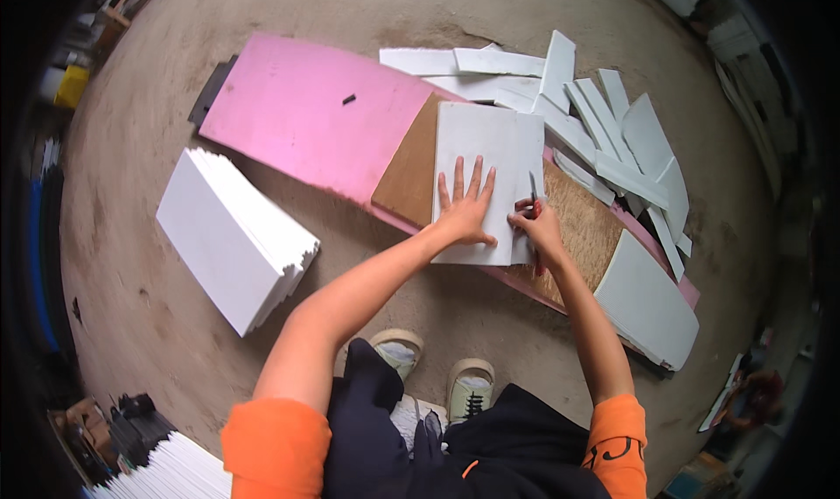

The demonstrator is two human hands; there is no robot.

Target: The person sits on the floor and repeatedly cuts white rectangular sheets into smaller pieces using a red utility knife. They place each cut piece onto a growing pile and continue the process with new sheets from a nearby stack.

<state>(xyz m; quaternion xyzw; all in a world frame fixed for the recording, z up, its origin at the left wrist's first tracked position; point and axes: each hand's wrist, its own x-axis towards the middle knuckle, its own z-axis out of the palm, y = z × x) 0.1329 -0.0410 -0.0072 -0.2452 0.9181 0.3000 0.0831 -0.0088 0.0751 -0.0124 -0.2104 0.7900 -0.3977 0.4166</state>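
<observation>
**Cutting a white sheet on the pink board**

While the pink board (pixel 306 114) fills the frame's upper middle, a white sheet (pixel 477 171) lies flat on it at centre. It looks light, stiff and easily dented, best held by flat pressure near the cut. The left hand (pixel 466 209) presses it, fingers spread open; the right hand (pixel 538 223) is closed around a knife (pixel 532 188) at the sheet's right edge.

A white sheet (pixel 479 171) is lying over a brown fibreboard panel (pixel 409 165) and a bright pink board (pixel 315 114). Left of the pink board, a white stack (pixel 229 232) is sitting on grey-tan concrete floor (pixel 140 298). White offcuts (pixel 604 132) are spreading right of it. The person is wearing orange sleeves (pixel 278 446) and beige shoes (pixel 471 390).
</observation>
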